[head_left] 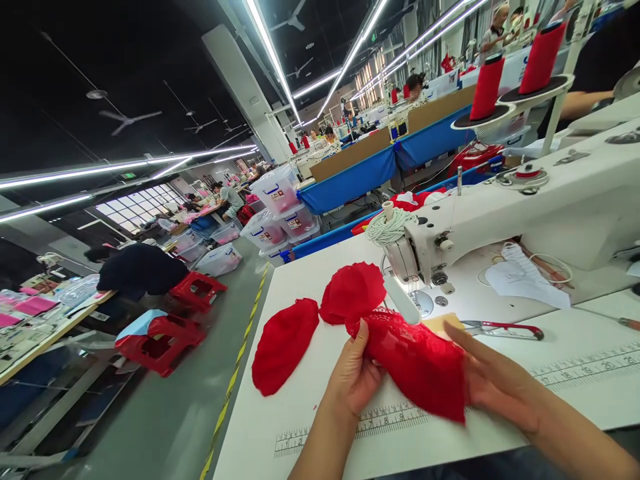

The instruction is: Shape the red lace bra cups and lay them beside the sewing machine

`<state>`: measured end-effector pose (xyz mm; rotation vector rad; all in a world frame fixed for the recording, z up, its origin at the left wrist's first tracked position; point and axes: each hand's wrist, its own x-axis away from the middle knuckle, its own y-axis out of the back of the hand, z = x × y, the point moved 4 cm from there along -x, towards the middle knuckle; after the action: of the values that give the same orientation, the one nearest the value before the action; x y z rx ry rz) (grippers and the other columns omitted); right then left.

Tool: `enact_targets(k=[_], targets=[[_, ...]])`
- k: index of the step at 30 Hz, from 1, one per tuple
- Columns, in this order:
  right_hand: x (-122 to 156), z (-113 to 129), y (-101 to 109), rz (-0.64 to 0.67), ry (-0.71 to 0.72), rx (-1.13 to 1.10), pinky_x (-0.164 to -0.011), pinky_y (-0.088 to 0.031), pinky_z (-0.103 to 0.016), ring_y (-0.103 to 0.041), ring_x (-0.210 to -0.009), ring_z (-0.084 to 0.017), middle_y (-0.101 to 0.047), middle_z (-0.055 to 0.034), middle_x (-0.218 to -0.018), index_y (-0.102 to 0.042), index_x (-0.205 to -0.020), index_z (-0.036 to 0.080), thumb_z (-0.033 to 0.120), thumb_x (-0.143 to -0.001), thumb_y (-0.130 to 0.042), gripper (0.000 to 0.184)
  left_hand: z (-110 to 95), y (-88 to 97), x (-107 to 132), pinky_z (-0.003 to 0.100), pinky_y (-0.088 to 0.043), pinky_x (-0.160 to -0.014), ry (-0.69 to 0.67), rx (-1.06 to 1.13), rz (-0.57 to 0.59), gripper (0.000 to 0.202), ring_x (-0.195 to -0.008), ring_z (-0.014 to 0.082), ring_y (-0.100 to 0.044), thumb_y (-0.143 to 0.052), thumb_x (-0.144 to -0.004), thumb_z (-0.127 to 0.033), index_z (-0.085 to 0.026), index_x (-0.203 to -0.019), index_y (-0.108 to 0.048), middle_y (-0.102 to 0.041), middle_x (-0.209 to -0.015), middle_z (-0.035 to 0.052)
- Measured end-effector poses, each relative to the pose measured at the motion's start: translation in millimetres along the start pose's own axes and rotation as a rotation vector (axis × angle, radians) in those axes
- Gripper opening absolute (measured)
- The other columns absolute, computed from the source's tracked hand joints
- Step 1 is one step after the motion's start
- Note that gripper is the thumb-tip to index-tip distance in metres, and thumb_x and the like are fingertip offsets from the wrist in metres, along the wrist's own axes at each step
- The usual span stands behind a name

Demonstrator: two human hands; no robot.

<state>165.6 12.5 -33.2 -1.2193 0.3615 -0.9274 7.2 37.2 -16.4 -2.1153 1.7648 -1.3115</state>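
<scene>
A red fabric piece (415, 367) with a lacy upper edge is stretched between my two hands, just in front of the sewing machine (480, 227). My left hand (357, 373) pinches its left end, thumb on top. At the right end my right hand (493, 377) holds the cloth, with its fingers partly hidden behind it. Two more red pieces lie on the white table: a cup-shaped one (353, 291), which meets the held piece, and a flat oval one (285, 347) further left. The needle area stands just beyond the held cloth.
Red-handled snips (505, 329) and a white cloth scrap (527, 277) lie under the machine arm. A printed ruler (395, 421) runs along the table's front. Red thread cones (487, 87) stand behind. Plastic bins (275, 190) and red stools (157, 340) flank the aisle; people work beyond.
</scene>
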Motion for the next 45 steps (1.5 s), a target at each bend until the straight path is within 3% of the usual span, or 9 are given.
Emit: enact_targets(k=[3,8,13,15,22,28,34,39,45], targets=[[-1.0,0.2,-0.3,0.000,0.077,0.077,-0.085,-0.056,-0.031,-0.068,-0.100,-0.026,-0.075,-0.0056,-0.104,-0.073,-0.102,0.021,0.028,-0.082,-0.073,0.021,-5.0,1.0,-3.4,0.019,-0.051,-0.051,-0.036,0.001,-0.037,0.018,-0.066,0.0143,-0.067,-0.078,-0.075,-0.013,-0.008,-0.088,-0.067,-0.073,-0.084,0.0085],[-6.2,1.1,10.0,-0.206,0.163,-0.013,-0.086,-0.057,-0.031,-0.069,-0.098,-0.025,-0.075,-0.0088,-0.099,-0.070,-0.097,0.020,0.033,-0.078,-0.077,0.023,-11.0,5.1,-7.8,0.014,-0.034,-0.034,-0.055,0.005,-0.104,0.009,-0.046,0.0074,-0.057,-0.069,-0.083,-0.012,-0.011,-0.078,-0.061,-0.068,-0.068,0.0020],[-2.9,4.1,0.9,0.051,0.258,0.280,-0.099,-0.049,-0.039,-0.063,-0.111,-0.028,-0.072,-0.0122,-0.111,-0.069,-0.111,0.015,0.034,-0.083,-0.071,0.033,-16.5,9.1,-7.4,0.014,-0.038,-0.035,-0.090,0.022,-0.182,0.003,-0.052,0.0095,-0.063,-0.065,-0.086,-0.012,-0.012,-0.085,-0.062,-0.071,-0.075,0.0035],[-1.3,3.3,-0.9,0.080,0.273,0.360,-0.102,-0.047,-0.042,-0.062,-0.112,-0.030,-0.072,-0.0113,-0.112,-0.069,-0.114,0.016,0.033,-0.081,-0.072,0.037,-16.7,10.5,-7.2,0.015,-0.039,-0.035,-0.101,0.035,-0.195,0.003,-0.052,0.0096,-0.063,-0.065,-0.086,-0.012,-0.012,-0.087,-0.062,-0.071,-0.076,0.0033],[-2.8,4.1,8.4,-0.071,0.295,0.421,-0.107,-0.042,-0.037,-0.059,-0.117,-0.025,-0.069,-0.0051,-0.115,-0.071,-0.109,0.024,0.040,-0.082,-0.070,0.031,-14.7,9.8,-3.7,0.014,-0.043,-0.037,-0.112,0.059,-0.177,0.004,-0.053,0.0082,-0.063,-0.063,-0.087,-0.011,-0.012,-0.091,-0.064,-0.071,-0.080,0.0033],[-1.3,6.3,6.2,-0.124,0.327,0.422,-0.098,-0.046,-0.026,-0.060,-0.110,-0.020,-0.065,-0.0020,-0.119,-0.066,-0.101,0.027,0.043,-0.080,-0.070,0.027,-14.8,7.7,-3.4,0.013,-0.042,-0.037,-0.108,0.082,-0.220,0.002,-0.055,0.0081,-0.064,-0.062,-0.088,-0.012,-0.012,-0.090,-0.062,-0.071,-0.079,0.0027],[-10.0,-0.8,24.1,-0.307,0.399,0.555,-0.088,-0.048,-0.041,-0.061,-0.089,-0.025,-0.064,-0.0036,-0.089,-0.055,-0.077,0.022,0.060,-0.074,-0.068,0.040,-12.0,3.7,-0.1,0.013,-0.042,-0.038,-0.101,0.100,-0.204,0.006,-0.057,0.0082,-0.065,-0.057,-0.091,-0.012,-0.012,-0.095,-0.062,-0.072,-0.083,0.0039],[-17.3,1.1,36.6,-0.382,0.503,0.716,-0.108,-0.030,-0.045,-0.049,-0.122,-0.035,-0.060,-0.0113,-0.124,-0.058,-0.061,0.019,0.047,-0.070,-0.072,0.032,-8.7,-0.7,2.5,0.013,-0.043,-0.039,-0.094,0.134,-0.210,0.009,-0.055,0.0071,-0.063,-0.053,-0.094,-0.014,-0.013,-0.096,-0.061,-0.073,-0.083,0.0030],[-21.7,7.1,39.3,-0.331,0.575,0.814,-0.104,-0.036,-0.045,-0.052,-0.117,-0.036,-0.065,-0.0118,-0.108,-0.066,-0.066,0.019,0.054,-0.072,-0.071,0.035,-5.2,-7.1,2.0,0.012,-0.043,-0.040,-0.086,0.107,-0.180,0.013,-0.057,0.0069,-0.064,-0.050,-0.096,-0.014,-0.013,-0.100,-0.061,-0.073,-0.084,0.0042]])
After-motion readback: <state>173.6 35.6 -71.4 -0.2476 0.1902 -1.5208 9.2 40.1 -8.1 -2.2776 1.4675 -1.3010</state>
